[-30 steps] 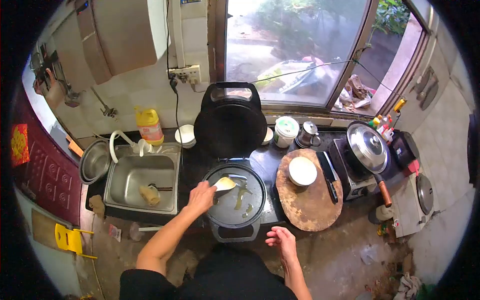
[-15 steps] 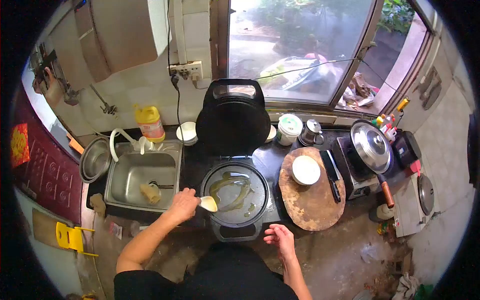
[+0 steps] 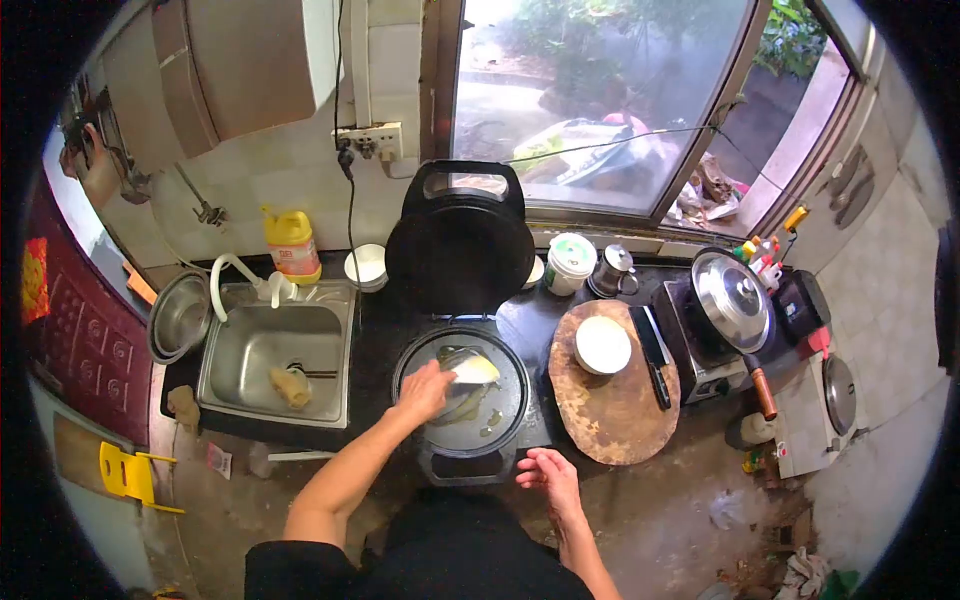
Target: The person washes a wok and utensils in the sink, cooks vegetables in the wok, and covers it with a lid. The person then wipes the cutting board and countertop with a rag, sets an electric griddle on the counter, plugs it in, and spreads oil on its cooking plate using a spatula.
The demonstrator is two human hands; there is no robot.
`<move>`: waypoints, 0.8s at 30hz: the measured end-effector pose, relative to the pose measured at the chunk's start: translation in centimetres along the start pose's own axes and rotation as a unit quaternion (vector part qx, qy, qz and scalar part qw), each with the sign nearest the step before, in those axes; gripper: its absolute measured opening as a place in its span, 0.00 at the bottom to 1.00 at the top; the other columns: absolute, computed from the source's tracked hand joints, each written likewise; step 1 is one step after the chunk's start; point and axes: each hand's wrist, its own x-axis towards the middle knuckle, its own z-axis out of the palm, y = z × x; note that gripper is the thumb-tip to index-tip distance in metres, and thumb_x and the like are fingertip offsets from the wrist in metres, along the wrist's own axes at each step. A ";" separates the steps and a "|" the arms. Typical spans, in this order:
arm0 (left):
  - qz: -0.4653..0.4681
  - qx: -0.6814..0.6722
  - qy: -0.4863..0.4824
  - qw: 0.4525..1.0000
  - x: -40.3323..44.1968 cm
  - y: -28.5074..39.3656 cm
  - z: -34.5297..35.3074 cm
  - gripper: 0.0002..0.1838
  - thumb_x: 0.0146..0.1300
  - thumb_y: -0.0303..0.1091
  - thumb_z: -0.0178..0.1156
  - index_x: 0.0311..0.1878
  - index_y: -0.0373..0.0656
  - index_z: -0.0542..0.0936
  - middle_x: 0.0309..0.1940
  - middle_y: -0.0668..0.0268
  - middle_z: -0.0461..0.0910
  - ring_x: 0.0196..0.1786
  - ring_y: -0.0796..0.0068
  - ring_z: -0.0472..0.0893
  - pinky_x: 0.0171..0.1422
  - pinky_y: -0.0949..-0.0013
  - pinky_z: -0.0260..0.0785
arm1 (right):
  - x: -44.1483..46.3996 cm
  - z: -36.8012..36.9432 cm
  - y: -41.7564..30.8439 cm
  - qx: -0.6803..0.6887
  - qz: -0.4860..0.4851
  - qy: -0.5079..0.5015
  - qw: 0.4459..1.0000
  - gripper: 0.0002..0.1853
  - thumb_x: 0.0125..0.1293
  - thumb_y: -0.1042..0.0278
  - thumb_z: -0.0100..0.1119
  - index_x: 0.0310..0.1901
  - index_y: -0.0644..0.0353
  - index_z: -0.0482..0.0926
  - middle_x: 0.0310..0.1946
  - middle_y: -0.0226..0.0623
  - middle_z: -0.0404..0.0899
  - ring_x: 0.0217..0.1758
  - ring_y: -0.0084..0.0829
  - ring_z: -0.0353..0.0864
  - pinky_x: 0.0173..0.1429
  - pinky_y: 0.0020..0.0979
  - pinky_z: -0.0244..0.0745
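Note:
My left hand [image 3: 426,390] grips a white spoon [image 3: 476,370] by its handle, which my fingers mostly hide. Its bowl, with a yellowish tint, is held over the round black electric griddle [image 3: 508,412]. Clear, oily liquid [image 3: 462,408] lies in streaks and drops on the griddle plate. Behind it the griddle's black lid [image 3: 460,255] stands raised. My right hand [image 3: 549,474] is held near the griddle's front right, its fingers loosely bent and apart with nothing in them.
To the right lie a round wooden chopping board [image 3: 610,425], a white bowl [image 3: 603,345] and a black-handled knife [image 3: 652,358]. A lidded pan [image 3: 732,300] sits on the stove [image 3: 705,375]. A sink [image 3: 275,345] is at left; a white tub [image 3: 572,263] stands behind.
My left hand has moved the spoon from the griddle's left rim to over its middle. My right hand has stayed nearly where it was; the whole view has shifted slightly.

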 end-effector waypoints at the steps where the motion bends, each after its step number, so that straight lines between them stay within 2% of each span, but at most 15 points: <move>1: 0.022 -0.012 0.010 1.000 0.1 0.5 0.2 0.16 0.56 0.27 0.56 0.48 0.51 0.81 0.39 0.51 0.73 0.44 0.49 0.78 0.43 0.50 0.72 | 0.0 -0.1 0.0 0.006 -0.004 -0.003 1.000 0.14 0.71 0.62 0.50 0.49 0.65 0.75 0.38 0.40 0.82 0.31 0.29 0.82 0.36 0.27 0.77; 5: -0.093 -0.029 0.043 0.994 -0.2 1.8 -0.4 0.16 0.58 0.27 0.54 0.50 0.47 0.79 0.39 0.47 0.72 0.37 0.45 0.80 0.41 0.48 0.72 | -0.5 -0.2 -0.3 0.017 0.003 0.016 1.000 0.14 0.71 0.63 0.50 0.49 0.64 0.75 0.37 0.40 0.82 0.31 0.29 0.83 0.36 0.27 0.77; 8: -0.131 -0.022 0.041 0.990 -0.1 2.1 1.2 0.17 0.59 0.29 0.55 0.52 0.45 0.77 0.40 0.47 0.71 0.38 0.45 0.80 0.41 0.48 0.72 | -0.6 -0.5 -0.1 0.025 0.010 0.018 0.999 0.14 0.71 0.63 0.50 0.49 0.65 0.75 0.36 0.41 0.82 0.31 0.29 0.83 0.36 0.28 0.79; 9: -0.123 -0.030 0.018 0.992 -0.4 2.9 1.3 0.18 0.60 0.30 0.54 0.54 0.45 0.76 0.41 0.47 0.71 0.38 0.44 0.80 0.42 0.47 0.72 | -0.7 -0.4 -0.2 0.022 0.013 0.020 0.999 0.14 0.71 0.63 0.50 0.49 0.65 0.75 0.36 0.41 0.82 0.31 0.29 0.83 0.36 0.28 0.79; 10: -0.078 -0.039 0.035 0.996 -1.1 3.2 1.9 0.16 0.60 0.31 0.53 0.52 0.45 0.77 0.41 0.47 0.71 0.38 0.44 0.80 0.42 0.46 0.72 | -0.8 -0.3 -0.4 0.018 0.016 0.021 0.999 0.14 0.71 0.63 0.50 0.48 0.65 0.75 0.36 0.41 0.82 0.31 0.29 0.83 0.36 0.28 0.79; 12: -0.039 -0.022 -0.031 0.999 -2.0 3.9 1.2 0.17 0.57 0.29 0.55 0.51 0.45 0.78 0.43 0.46 0.72 0.39 0.45 0.80 0.43 0.47 0.72 | -0.8 -0.2 -0.6 0.019 0.008 0.020 1.000 0.14 0.71 0.63 0.50 0.48 0.65 0.75 0.36 0.41 0.82 0.31 0.29 0.83 0.36 0.28 0.79; 15: 0.017 0.062 -0.161 0.985 -3.6 5.0 -3.5 0.16 0.53 0.28 0.57 0.46 0.45 0.81 0.42 0.48 0.74 0.41 0.48 0.81 0.43 0.50 0.73 | -0.7 -0.3 -0.8 0.014 0.000 0.015 1.000 0.14 0.71 0.63 0.50 0.49 0.65 0.75 0.37 0.40 0.82 0.31 0.29 0.83 0.36 0.27 0.77; 18: 0.052 0.135 -0.195 0.970 -3.5 3.7 -6.8 0.15 0.52 0.29 0.58 0.44 0.49 0.83 0.39 0.53 0.76 0.42 0.52 0.81 0.43 0.51 0.73 | -0.7 -0.3 -1.2 0.010 0.000 0.020 1.000 0.13 0.71 0.64 0.50 0.49 0.64 0.75 0.37 0.40 0.82 0.32 0.28 0.83 0.37 0.27 0.78; 20: 0.068 0.146 -0.138 0.977 -2.2 2.8 -7.1 0.14 0.52 0.28 0.57 0.43 0.49 0.83 0.37 0.54 0.76 0.42 0.53 0.80 0.43 0.52 0.73 | -0.7 -0.3 -1.2 0.007 0.005 0.020 1.000 0.13 0.71 0.64 0.50 0.48 0.64 0.75 0.36 0.40 0.82 0.32 0.28 0.83 0.37 0.27 0.78; 22: 0.080 0.103 -0.047 0.990 -0.2 2.8 -6.3 0.12 0.49 0.24 0.59 0.39 0.42 0.83 0.39 0.52 0.76 0.43 0.52 0.80 0.46 0.53 0.73 | -0.6 -0.2 -0.9 0.005 0.009 0.012 1.000 0.13 0.71 0.64 0.50 0.49 0.64 0.75 0.37 0.40 0.82 0.32 0.28 0.83 0.38 0.27 0.78; 24: 0.071 0.057 -0.010 0.996 1.6 2.4 -4.5 0.12 0.49 0.24 0.59 0.38 0.42 0.83 0.39 0.52 0.75 0.43 0.52 0.80 0.47 0.54 0.72 | -0.7 0.3 -0.9 0.009 0.018 0.007 1.000 0.13 0.71 0.63 0.51 0.49 0.64 0.75 0.37 0.40 0.82 0.32 0.28 0.83 0.38 0.28 0.78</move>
